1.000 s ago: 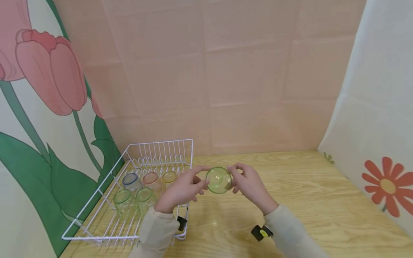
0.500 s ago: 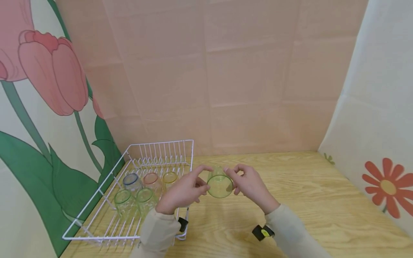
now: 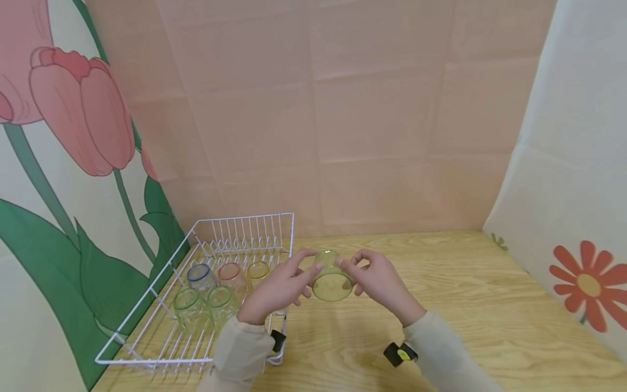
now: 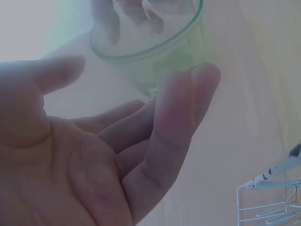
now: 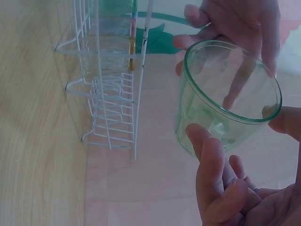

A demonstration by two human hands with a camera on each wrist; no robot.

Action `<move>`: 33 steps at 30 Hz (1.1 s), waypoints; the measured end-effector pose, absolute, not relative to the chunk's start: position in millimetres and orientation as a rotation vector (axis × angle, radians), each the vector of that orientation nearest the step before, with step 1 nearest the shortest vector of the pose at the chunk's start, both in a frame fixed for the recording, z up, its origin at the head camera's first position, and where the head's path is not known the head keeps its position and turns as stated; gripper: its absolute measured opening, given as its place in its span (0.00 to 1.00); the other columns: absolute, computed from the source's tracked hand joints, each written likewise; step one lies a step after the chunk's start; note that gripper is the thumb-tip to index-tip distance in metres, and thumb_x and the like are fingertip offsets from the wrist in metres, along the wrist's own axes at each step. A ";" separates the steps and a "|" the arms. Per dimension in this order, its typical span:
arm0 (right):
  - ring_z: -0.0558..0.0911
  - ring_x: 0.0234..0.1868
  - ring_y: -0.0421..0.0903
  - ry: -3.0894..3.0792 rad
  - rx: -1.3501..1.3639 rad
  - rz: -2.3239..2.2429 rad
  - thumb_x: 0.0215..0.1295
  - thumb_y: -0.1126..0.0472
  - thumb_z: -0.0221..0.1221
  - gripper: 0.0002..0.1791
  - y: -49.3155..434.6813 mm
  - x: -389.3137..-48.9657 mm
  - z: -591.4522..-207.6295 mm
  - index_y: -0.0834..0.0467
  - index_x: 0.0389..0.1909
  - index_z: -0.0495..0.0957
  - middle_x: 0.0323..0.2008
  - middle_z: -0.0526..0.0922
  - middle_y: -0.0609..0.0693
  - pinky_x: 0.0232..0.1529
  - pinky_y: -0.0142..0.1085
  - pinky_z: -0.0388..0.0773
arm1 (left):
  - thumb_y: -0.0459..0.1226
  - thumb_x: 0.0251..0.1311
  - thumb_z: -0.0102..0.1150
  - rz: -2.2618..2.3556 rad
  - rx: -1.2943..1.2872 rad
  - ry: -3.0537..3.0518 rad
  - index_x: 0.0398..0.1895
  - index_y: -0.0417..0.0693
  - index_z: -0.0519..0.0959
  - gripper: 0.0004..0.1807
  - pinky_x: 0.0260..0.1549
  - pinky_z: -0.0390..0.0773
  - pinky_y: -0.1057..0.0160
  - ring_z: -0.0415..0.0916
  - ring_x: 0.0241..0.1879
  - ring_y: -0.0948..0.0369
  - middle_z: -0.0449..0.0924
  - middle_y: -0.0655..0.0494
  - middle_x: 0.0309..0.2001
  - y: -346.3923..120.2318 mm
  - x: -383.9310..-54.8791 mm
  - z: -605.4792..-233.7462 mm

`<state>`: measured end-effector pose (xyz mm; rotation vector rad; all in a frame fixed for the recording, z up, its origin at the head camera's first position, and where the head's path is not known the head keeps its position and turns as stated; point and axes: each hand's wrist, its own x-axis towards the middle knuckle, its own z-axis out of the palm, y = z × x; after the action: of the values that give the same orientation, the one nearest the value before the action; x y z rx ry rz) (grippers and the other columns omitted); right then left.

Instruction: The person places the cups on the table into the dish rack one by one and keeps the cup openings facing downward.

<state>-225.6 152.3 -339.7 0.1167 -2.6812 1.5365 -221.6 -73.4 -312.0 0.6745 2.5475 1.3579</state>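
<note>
A green-tinted glass (image 3: 332, 286) is up above the table between my two hands, tilted with its rim toward me and its base up and away. My right hand (image 3: 379, 280) grips it from the right; in the right wrist view the thumb is at the rim (image 5: 230, 112) and the fingertips (image 5: 196, 134) lie along its side. From the left, my left hand (image 3: 279, 286) has its thumb and index finger around the glass. In the left wrist view, the left fingers (image 4: 176, 103) overlap the glass (image 4: 150, 61), so their exact contact is hard to tell.
On the left stands a white wire dish rack (image 3: 245, 216). Several upside-down glasses are in it: a blue-rimmed glass (image 3: 201, 276), a pink glass (image 3: 232, 277), a yellow glass (image 3: 258, 269) and two green glasses (image 3: 188, 307). Wooden table surface (image 3: 441, 305) extends to the right.
The glass has tipped in my hands: its round opening faced me before, and now its side and base show above the rim. My thumbs have shifted onto its side.
</note>
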 end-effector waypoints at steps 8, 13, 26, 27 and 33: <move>0.82 0.20 0.47 -2.692 0.142 1.548 0.59 0.32 0.64 0.31 151.9 -223.8 -339.2 0.57 0.38 0.75 0.24 0.87 0.49 0.21 0.37 0.69 | 0.54 0.75 0.46 1.371 0.623 2.560 0.73 0.54 0.65 0.29 0.27 0.81 0.58 0.82 0.31 0.57 0.82 0.52 0.35 -72.4 -223.6 -311.9; 0.82 0.21 0.47 -2.698 0.163 1.573 0.60 0.35 0.65 0.28 151.6 -223.6 -340.3 0.57 0.39 0.75 0.25 0.87 0.49 0.23 0.38 0.72 | 0.53 0.74 0.49 1.376 0.612 2.570 0.73 0.53 0.65 0.29 0.26 0.81 0.58 0.82 0.32 0.54 0.82 0.52 0.34 -72.8 -224.6 -313.0; 0.82 0.22 0.48 -2.712 0.158 1.529 0.63 0.28 0.56 0.34 152.1 -224.0 -340.4 0.57 0.45 0.78 0.26 0.86 0.50 0.30 0.39 0.76 | 0.57 0.68 0.56 1.371 0.624 2.579 0.72 0.55 0.66 0.33 0.27 0.82 0.57 0.82 0.31 0.57 0.84 0.52 0.35 -73.6 -223.9 -313.9; 0.82 0.23 0.48 -2.716 0.160 1.524 0.63 0.28 0.56 0.35 152.2 -224.2 -340.3 0.57 0.46 0.78 0.26 0.86 0.50 0.29 0.39 0.76 | 0.56 0.68 0.57 1.369 0.630 2.577 0.72 0.55 0.66 0.33 0.27 0.82 0.57 0.82 0.31 0.58 0.84 0.52 0.35 -73.6 -223.7 -313.9; 0.82 0.24 0.50 -2.757 0.189 1.479 0.63 0.28 0.57 0.36 152.7 -224.1 -339.7 0.58 0.50 0.81 0.28 0.85 0.50 0.27 0.40 0.75 | 0.56 0.67 0.59 1.349 0.665 2.574 0.72 0.55 0.65 0.34 0.27 0.82 0.56 0.81 0.31 0.59 0.85 0.53 0.33 -73.6 -222.1 -312.7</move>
<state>-224.1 152.7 -339.7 0.1889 -2.7569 1.4794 -222.1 -73.6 -312.7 0.6648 2.5742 1.3489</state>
